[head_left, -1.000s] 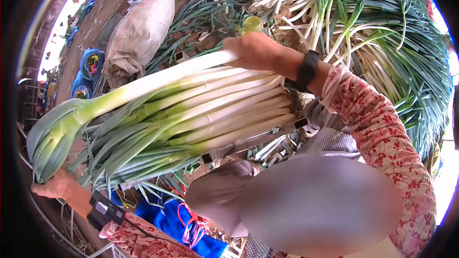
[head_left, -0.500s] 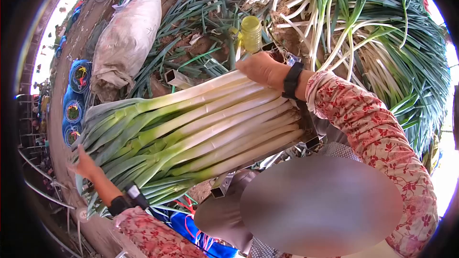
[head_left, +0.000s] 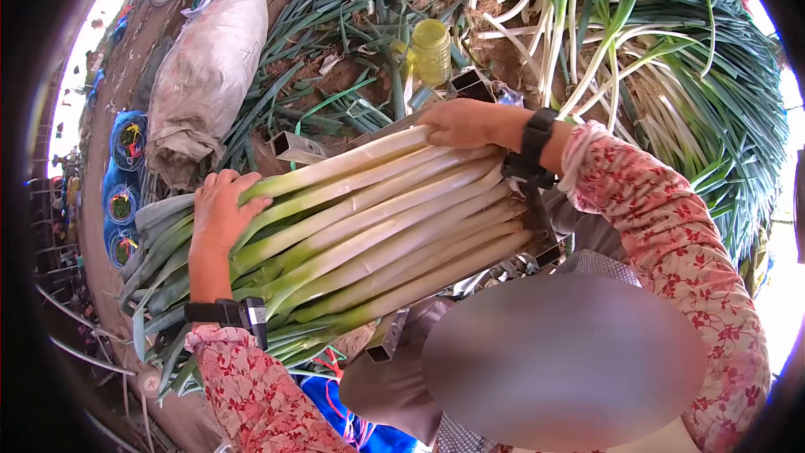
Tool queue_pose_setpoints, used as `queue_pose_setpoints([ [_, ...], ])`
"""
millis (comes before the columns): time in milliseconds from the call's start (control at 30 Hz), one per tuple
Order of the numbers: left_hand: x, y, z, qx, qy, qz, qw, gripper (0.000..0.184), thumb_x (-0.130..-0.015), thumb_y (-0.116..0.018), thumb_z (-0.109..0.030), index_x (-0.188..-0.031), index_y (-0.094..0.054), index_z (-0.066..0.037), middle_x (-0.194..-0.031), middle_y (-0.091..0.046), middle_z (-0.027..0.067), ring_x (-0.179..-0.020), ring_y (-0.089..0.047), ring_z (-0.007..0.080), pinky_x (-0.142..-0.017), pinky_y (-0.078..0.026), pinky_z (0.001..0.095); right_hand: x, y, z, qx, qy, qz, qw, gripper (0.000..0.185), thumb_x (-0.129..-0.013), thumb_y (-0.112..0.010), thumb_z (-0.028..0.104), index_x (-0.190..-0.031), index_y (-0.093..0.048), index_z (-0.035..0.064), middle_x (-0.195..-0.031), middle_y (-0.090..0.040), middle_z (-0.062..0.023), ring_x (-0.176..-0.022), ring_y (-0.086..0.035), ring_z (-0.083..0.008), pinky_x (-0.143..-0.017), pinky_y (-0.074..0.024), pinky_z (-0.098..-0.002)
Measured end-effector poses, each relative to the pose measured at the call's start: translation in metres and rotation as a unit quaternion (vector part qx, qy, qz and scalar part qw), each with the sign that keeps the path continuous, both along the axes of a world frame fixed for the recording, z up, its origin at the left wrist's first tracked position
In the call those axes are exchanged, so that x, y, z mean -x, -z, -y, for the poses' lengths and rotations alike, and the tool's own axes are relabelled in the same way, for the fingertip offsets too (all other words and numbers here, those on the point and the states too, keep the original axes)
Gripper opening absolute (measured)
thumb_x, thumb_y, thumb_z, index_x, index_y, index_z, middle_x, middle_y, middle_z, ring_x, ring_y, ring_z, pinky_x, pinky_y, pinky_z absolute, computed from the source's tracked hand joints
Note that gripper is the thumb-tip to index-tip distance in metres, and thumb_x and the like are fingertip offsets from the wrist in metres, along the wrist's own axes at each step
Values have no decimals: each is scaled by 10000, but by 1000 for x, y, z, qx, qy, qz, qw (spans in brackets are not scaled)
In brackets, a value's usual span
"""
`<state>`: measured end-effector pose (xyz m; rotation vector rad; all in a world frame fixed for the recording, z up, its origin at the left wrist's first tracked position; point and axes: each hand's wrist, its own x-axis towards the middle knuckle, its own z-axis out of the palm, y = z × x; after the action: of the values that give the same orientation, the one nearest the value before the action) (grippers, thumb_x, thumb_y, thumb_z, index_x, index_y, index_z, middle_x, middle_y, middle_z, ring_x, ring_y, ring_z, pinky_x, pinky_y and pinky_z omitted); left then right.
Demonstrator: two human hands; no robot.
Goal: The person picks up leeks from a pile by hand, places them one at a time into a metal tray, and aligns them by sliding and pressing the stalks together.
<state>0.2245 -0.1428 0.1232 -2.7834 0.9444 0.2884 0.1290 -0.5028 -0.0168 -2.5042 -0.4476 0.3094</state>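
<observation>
Long green onions (head_left: 377, 226) lie side by side in a layer on a metal frame (head_left: 386, 337), white ends to the right and leaves to the left. My left hand (head_left: 220, 214) has its fingers and thumb around the far-edge green onion, where white turns to green. At the other end of that edge, my right hand (head_left: 465, 123) is closed on a green onion's white shank. Its fingertips are partly hidden. Both wrists wear black bands.
Behind the frame stands a yellow plastic jar (head_left: 431, 52) amid loose leaves. A large heap of green onions (head_left: 713, 92) fills the right side. A white sack (head_left: 214, 67) lies at left, near blue-wrapped bundles (head_left: 123, 204). A blurred oval covers the lower right.
My left hand has moved up and right from the leaf ends to the far-edge green onion and closed on it. My right hand stays at the white ends, slightly shifted.
</observation>
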Motion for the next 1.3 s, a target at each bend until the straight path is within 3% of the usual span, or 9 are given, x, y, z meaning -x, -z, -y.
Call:
queue_pose_setpoints([
  [133, 6, 4, 2, -3, 11, 20, 1000, 416, -705, -683, -405, -1042, -646, -164, -922, -556, 54, -934, -495, 250, -813, -374, 389, 10, -31, 0, 164, -3, -57, 985, 177, -764, -541, 164, -902, -592, 65, -858, -618, -142, -853, -597, -333, -761, -466, -418],
  [233, 11, 7, 5, 5, 7, 33, 999, 403, -697, -691, -402, -1022, -656, -166, -894, -561, 61, -905, -504, 252, -792, -388, 396, 9, -25, -2, 187, 7, 8, 982, 128, -748, -546, 82, -765, -665, 35, -782, -654, -130, -758, -641, -315, -651, -512, -392],
  [333, 18, 7, 3, 24, 6, 56, 998, 399, -691, -694, -403, -1013, -660, -169, -879, -561, 64, -885, -509, 259, -774, -400, 403, 5, -23, 3, 204, -39, -7, 978, 131, -736, -553, 65, -776, -672, 27, -784, -652, -138, -755, -638, -322, -645, -512, -386],
  [433, 28, 13, 2, 30, -13, 72, 997, 396, -690, -694, -393, -1011, -659, -165, -890, -556, 63, -881, -505, 265, -771, -407, 401, 5, -30, 2, 168, -5, -38, 985, 115, -717, -564, 52, -768, -663, 23, -778, -649, -147, -749, -637, -324, -647, -512, -385],
  [533, 30, 10, 5, 20, -26, 74, 997, 394, -690, -695, -384, -1013, -658, -162, -902, -551, 61, -884, -500, 262, -778, -406, 398, 6, -19, 9, 124, -7, -28, 992, 95, -738, -541, 131, -776, -607, 74, -766, -628, -134, -772, -618, -318, -670, -488, -387],
  [733, 36, 13, 4, 67, -19, 73, 995, 393, -661, -716, -340, -1000, -656, -151, -919, -548, 54, -906, -494, 261, -793, -397, 401, 13, -43, 3, 199, -58, -42, 977, 79, -728, -528, 109, -747, -582, 55, -730, -612, -140, -721, -611, -332, -636, -483, -400],
  [1133, 39, 17, 1, 84, -13, 74, 994, 389, -626, -729, -274, -980, -654, -131, -995, -557, 53, -968, -479, 270, -845, -365, 418, 10, -50, 11, 144, -91, -121, 978, 111, -718, -528, 84, -809, -531, 20, -759, -597, -147, -768, -592, -356, -671, -474, -413],
  [1233, 39, 20, 0, 106, -3, 69, 992, 380, -614, -736, -242, -963, -655, -117, -1026, -557, 62, -984, -479, 277, -863, -352, 416, 8, -45, 14, 145, -99, -155, 972, 204, -732, -512, 61, -924, -551, 4, -852, -604, -172, -841, -584, -357, -714, -471, -405],
  [1300, 39, 22, 0, 120, -12, 61, 991, 374, -600, -742, -217, -947, -654, -106, -1041, -557, 66, -996, -480, 281, -874, -344, 414, 7, -40, 17, 62, -56, -55, 995, 284, -743, -504, 49, -1020, -541, 1, -911, -601, -190, -877, -577, -362, -740, -470, -401],
])
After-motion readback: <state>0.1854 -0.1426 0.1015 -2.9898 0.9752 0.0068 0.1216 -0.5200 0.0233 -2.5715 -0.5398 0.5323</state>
